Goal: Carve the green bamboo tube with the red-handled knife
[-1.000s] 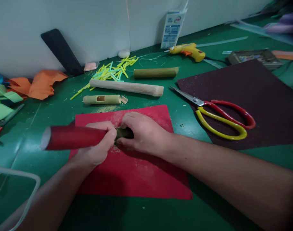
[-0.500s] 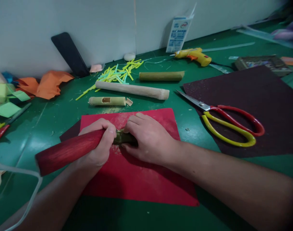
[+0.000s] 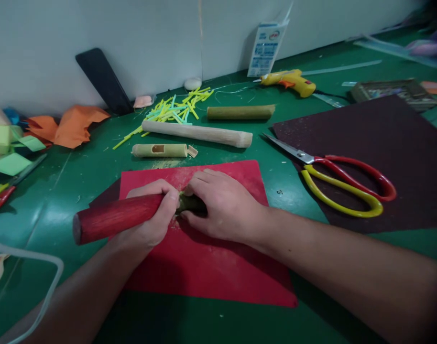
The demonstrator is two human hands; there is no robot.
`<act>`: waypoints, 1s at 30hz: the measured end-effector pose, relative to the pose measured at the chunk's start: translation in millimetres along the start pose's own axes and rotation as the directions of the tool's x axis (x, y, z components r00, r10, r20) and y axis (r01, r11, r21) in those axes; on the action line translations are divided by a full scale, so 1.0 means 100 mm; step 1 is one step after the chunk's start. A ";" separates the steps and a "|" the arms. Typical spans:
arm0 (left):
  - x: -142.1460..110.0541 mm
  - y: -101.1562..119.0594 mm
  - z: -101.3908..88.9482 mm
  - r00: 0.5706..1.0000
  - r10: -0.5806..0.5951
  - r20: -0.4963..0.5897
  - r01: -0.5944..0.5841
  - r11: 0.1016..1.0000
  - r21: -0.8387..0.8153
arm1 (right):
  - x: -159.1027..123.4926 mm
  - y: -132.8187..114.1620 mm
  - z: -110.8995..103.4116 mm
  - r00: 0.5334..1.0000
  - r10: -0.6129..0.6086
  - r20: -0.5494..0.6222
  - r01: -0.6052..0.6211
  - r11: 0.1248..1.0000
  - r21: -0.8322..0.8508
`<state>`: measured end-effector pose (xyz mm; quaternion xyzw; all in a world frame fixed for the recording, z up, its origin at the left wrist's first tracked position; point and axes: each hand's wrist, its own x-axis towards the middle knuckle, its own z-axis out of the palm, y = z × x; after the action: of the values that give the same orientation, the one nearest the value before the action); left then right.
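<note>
My left hand point(image 3: 156, 217) is closed around the thick red wooden handle point(image 3: 120, 217) of a tool, which points towards the right. The tool's working end is hidden behind my fingers. My right hand point(image 3: 223, 205) grips a short green bamboo tube point(image 3: 190, 204) and presses it down on a red sheet point(image 3: 204, 272). Pale shavings lie on the sheet around the tube, where the two hands nearly meet. Just beyond the sheet rests a bamboo piece with a rectangular notch point(image 3: 175, 151), a small chip beside its right end.
Behind lie a long pale stick point(image 3: 197, 133), another bamboo tube point(image 3: 240, 112), yellow and teal sticks point(image 3: 168, 111) and a glue gun point(image 3: 290, 82). Scissors point(image 3: 326, 177) rest on a dark sheet point(image 3: 369, 129) to the right. A phone point(image 3: 103, 81) leans on the wall; orange paper point(image 3: 78, 125) lies left.
My left hand has shifted slightly to the right, towards the bamboo tube. The handle's back end has swung right and a little up. My right hand has stayed almost in place.
</note>
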<state>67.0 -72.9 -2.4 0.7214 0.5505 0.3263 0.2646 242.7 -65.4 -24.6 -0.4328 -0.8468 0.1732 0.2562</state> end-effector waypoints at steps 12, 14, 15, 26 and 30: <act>0.00 -0.01 0.00 1.000 0.005 0.022 -0.006 1.000 0.013 | 0.01 -0.01 0.00 0.999 0.019 0.030 -0.019 1.000 0.019; 0.00 -0.03 0.00 1.000 0.014 0.017 -0.014 1.000 0.001 | 0.01 -0.01 0.00 0.999 0.023 0.030 -0.023 0.999 0.023; -0.01 -0.04 0.01 1.000 0.016 0.011 -0.016 1.000 -0.011 | 0.01 -0.01 0.00 0.999 0.025 0.029 -0.026 0.999 0.026; 0.01 -0.15 0.02 0.999 0.037 0.010 -0.037 0.998 -0.046 | 0.01 0.00 0.00 0.998 0.048 0.048 -0.051 0.998 0.049; 0.02 -0.10 0.01 0.999 0.041 0.024 -0.040 0.999 -0.037 | 0.01 0.00 -0.01 0.997 0.058 0.055 -0.061 0.996 0.058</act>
<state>62.2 -69.0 -10.0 0.7316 0.5263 0.3326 0.2778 243.0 -64.9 -23.8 -0.4454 -0.8344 0.2176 0.2411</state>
